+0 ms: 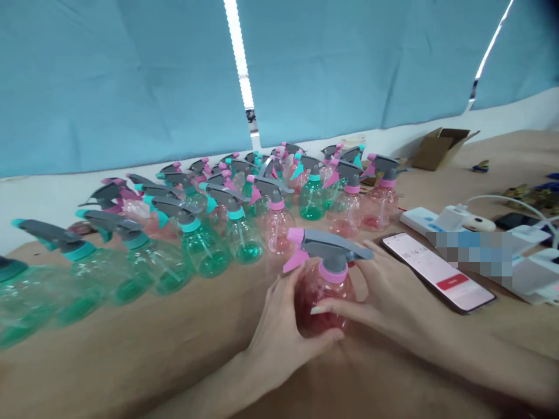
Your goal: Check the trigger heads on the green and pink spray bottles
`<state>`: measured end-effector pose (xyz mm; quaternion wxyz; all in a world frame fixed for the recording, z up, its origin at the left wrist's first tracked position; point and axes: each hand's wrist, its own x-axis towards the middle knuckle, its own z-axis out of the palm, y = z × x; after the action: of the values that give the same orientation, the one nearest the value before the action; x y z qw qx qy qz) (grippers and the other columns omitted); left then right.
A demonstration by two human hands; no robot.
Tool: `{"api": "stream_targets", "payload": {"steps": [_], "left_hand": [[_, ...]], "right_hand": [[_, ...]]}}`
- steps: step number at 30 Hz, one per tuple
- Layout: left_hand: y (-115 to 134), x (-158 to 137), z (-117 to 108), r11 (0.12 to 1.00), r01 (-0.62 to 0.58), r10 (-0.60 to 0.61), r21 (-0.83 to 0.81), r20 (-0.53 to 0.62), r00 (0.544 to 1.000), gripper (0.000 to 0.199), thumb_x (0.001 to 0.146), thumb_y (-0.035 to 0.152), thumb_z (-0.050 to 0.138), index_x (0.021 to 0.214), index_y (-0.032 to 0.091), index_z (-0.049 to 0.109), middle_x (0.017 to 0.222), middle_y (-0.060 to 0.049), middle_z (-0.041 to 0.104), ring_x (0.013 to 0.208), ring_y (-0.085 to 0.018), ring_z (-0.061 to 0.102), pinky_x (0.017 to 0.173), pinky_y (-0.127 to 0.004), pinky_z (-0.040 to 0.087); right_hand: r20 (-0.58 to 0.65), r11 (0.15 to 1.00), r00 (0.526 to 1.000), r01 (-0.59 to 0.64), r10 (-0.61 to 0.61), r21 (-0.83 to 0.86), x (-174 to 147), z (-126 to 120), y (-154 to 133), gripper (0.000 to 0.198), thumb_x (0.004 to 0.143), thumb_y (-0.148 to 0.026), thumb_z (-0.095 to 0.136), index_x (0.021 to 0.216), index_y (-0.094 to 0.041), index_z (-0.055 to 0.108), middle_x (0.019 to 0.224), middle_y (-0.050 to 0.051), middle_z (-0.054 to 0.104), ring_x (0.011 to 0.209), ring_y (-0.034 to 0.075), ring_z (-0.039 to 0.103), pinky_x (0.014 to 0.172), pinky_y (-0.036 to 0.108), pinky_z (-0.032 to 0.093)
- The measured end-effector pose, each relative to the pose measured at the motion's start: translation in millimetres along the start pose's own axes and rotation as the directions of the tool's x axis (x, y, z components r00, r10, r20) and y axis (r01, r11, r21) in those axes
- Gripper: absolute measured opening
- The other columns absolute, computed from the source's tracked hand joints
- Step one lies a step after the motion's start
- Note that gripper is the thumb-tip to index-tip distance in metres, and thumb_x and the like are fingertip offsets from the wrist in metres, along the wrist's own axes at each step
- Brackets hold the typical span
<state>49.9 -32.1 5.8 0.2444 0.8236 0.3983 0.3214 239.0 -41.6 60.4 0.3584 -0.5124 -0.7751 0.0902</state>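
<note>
Both of my hands are wrapped round a pink spray bottle point(334, 273) with a grey and pink trigger head, its nozzle toward the left. My left hand point(283, 331) grips the bottle's left side, thumb across the lower front. From the right, my right hand point(384, 291) holds it with the thumb over the front; its other fingers are partly hidden behind the bottle. Just beyond stand another pink spray bottle point(279, 227) and a green spray bottle point(244, 238). Several more green bottles, such as this green spray bottle point(203, 250), line up to the left.
More pink and green bottles crowd the back of the brown table point(174, 349). Right of my hands lie a phone point(437, 270) showing a timer and a white power strip point(421, 220) with cables. A cardboard box point(439, 148) sits at the back right, below a blue curtain point(327, 64).
</note>
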Motion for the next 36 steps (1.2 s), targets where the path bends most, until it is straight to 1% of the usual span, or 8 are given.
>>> {"api": "stream_targets", "payload": {"steps": [2,6,8,11,16,20,25,36], "left_hand": [[0.3,0.2,-1.3,1.0,0.001,-0.001,-0.001,0.037,0.999,0.086,0.073,0.036,0.075,0.14,0.03,0.022,0.139,-0.009,0.042,0.124,-0.032,0.044,0.097,-0.051,0.041],[0.3,5.0,-5.7,1.0,-0.009,0.007,0.014,0.116,0.993,0.084,0.074,0.04,0.074,0.141,0.028,0.023,0.137,-0.01,0.046,0.123,-0.033,0.045,0.095,-0.052,0.042],[-0.6,8.0,-8.0,1.0,-0.013,0.013,-0.002,0.15,0.989,0.083,0.074,0.042,0.073,0.14,0.028,0.025,0.136,-0.01,0.047,0.123,-0.033,0.045,0.096,-0.052,0.041],[-3.3,10.8,-11.7,1.0,-0.005,0.011,-0.031,0.184,0.983,0.08,0.072,0.043,0.075,0.137,0.026,0.032,0.136,-0.01,0.046,0.124,-0.033,0.043,0.099,-0.051,0.039],[-7.5,11.5,-19.5,0.999,-0.046,0.044,0.006,0.218,0.975,0.081,0.077,0.048,0.071,0.141,0.026,0.027,0.141,-0.01,0.042,0.127,-0.032,0.04,0.101,-0.051,0.036],[-12.6,7.9,-20.8,0.984,-0.099,0.07,0.145,0.197,0.978,0.074,0.087,0.047,0.059,0.145,0.023,0.018,0.143,-0.012,0.038,0.13,-0.029,0.037,0.103,-0.049,0.033],[-26.6,0.8,-16.3,0.931,-0.069,0.013,0.359,0.157,0.988,0.052,0.097,0.041,0.039,0.142,0.02,0.023,0.14,-0.013,0.041,0.127,-0.029,0.04,0.101,-0.052,0.033],[-42.3,-4.1,-21.5,0.875,-0.115,0.03,0.471,0.185,0.982,0.04,0.1,0.028,0.032,0.14,0.021,0.03,0.141,-0.008,0.041,0.13,-0.023,0.036,0.105,-0.045,0.033]], "right_hand": [[0.066,0.977,0.997,0.03,-0.045,0.211,9.7,-1.8,3.5,0.037,0.075,-0.044,0.065,0.108,-0.032,0.054,0.103,0.001,0.062,0.094,0.023,0.058,0.085,0.041,0.046],[0.228,0.852,0.97,-0.053,-0.079,0.52,28.2,-0.4,12.4,0.039,0.078,-0.03,0.065,0.114,-0.034,0.052,0.092,-0.002,0.06,0.076,0.016,0.058,0.064,0.029,0.051],[0.208,0.809,0.975,-0.06,-0.077,0.584,34.4,1.7,10.6,0.039,0.079,-0.028,0.063,0.115,-0.034,0.052,0.095,-0.002,0.061,0.081,0.016,0.059,0.067,0.029,0.05],[0.158,0.757,0.982,-0.022,-0.108,0.654,40.7,3.0,0.8,0.019,0.083,-0.028,0.058,0.101,-0.03,0.061,0.096,-0.003,0.064,0.089,0.016,0.06,0.075,0.028,0.048],[0.136,0.763,0.982,0.013,-0.131,0.646,46.8,1.7,-9.0,0.004,0.084,-0.029,0.058,0.085,-0.027,0.061,0.082,-0.004,0.062,0.077,0.014,0.059,0.067,0.027,0.046],[0.099,0.808,0.99,0.024,-0.102,0.589,52.5,7.2,-2.0,0.008,0.082,-0.034,0.06,0.08,-0.026,0.058,0.071,-0.005,0.053,0.064,0.012,0.051,0.055,0.025,0.04],[0.101,0.742,0.993,-0.022,-0.062,0.67,62.7,18.9,12.2,0.019,0.08,-0.041,0.061,0.092,-0.026,0.058,0.078,-0.003,0.058,0.071,0.015,0.056,0.061,0.029,0.045],[-0.025,0.822,0.999,0.047,-0.04,0.568,70.0,24.2,20.3,0.02,0.081,-0.044,0.058,0.077,-0.024,0.058,0.066,-0.004,0.053,0.06,0.012,0.048,0.053,0.025,0.037]]}}
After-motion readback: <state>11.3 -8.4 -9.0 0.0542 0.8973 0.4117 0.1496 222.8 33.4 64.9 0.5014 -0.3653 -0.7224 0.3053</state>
